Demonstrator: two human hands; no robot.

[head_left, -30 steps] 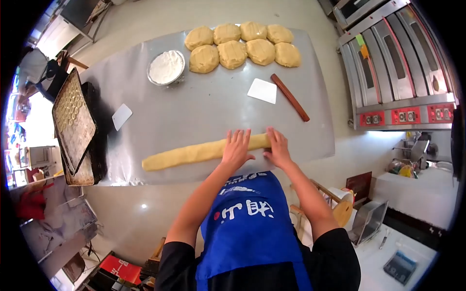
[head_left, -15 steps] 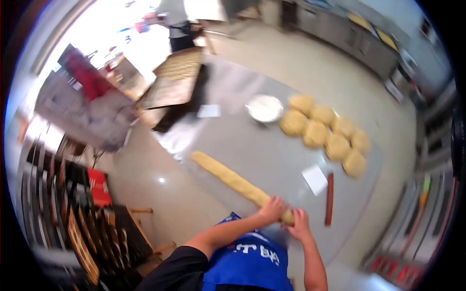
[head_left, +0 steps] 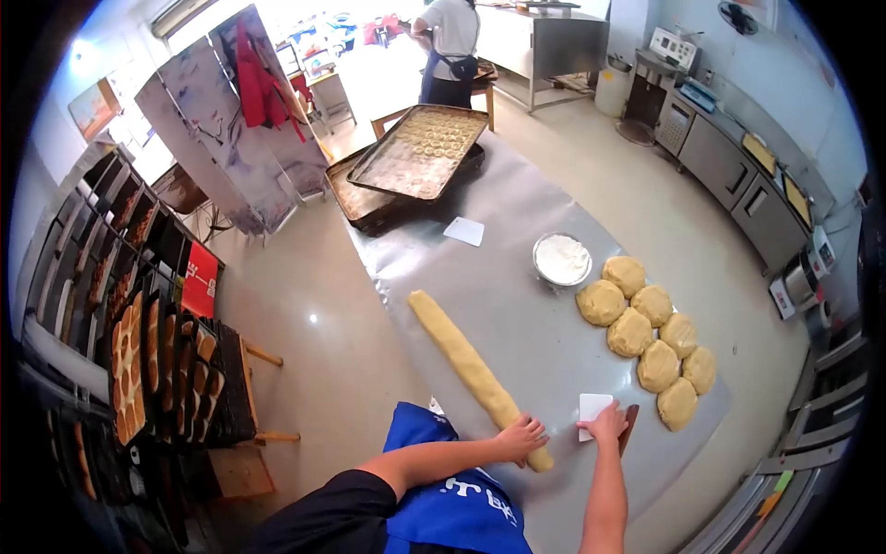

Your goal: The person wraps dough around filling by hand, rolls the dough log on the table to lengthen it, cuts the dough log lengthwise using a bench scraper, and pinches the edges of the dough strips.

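Rests unclenched left hand (head_left: 523, 437) on near end of long pale-yellow dough roll (head_left: 469, 366), slanting away leftward; touches white rectangular scraper (head_left: 592, 406), rightward, with right hand (head_left: 605, 422), unclear if gripping.

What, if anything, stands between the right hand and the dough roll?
Nothing visible stands between the right hand, at the white card, and the dough roll at its near end: only table. Beyond that end, the left hand partly covers the roll.

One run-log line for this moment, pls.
left hand: on dough roll | right hand: at white scraper, grip unclear | nearby: brown stick, dough mounds, bowl of white powder
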